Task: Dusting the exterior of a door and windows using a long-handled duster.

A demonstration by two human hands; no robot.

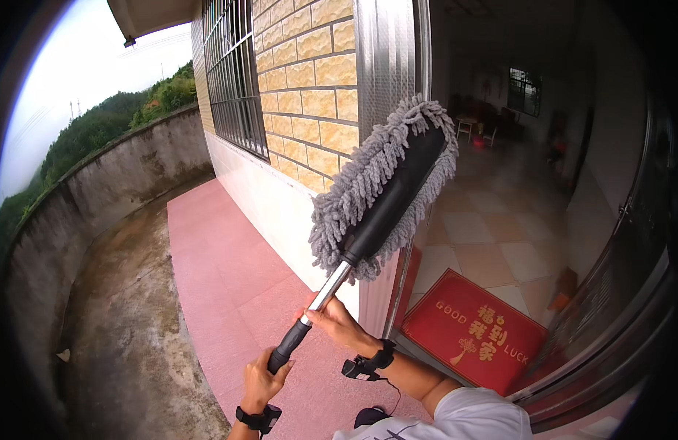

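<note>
A grey microfibre chenille duster [366,176] with a black plastic backing slants up and to the right before me, its head in front of the door frame [387,60]. My left hand [263,379] is wrapped around the lower end of its black grip [288,346]. Further up, my right hand [339,324] holds the bare chrome tube [329,291], partly hidden behind it. Each wrist wears a black strap with a small device. Whether the duster's fibres touch the metal frame cannot be told.
Left of the doorway are a stone-tiled wall [300,104] and a barred window [234,77]. Pink paving [234,264] meets stained concrete [124,330], bounded by a low wall [152,154]. A red doormat [460,313] lies inside the doorway, beside a dark door leaf [608,297].
</note>
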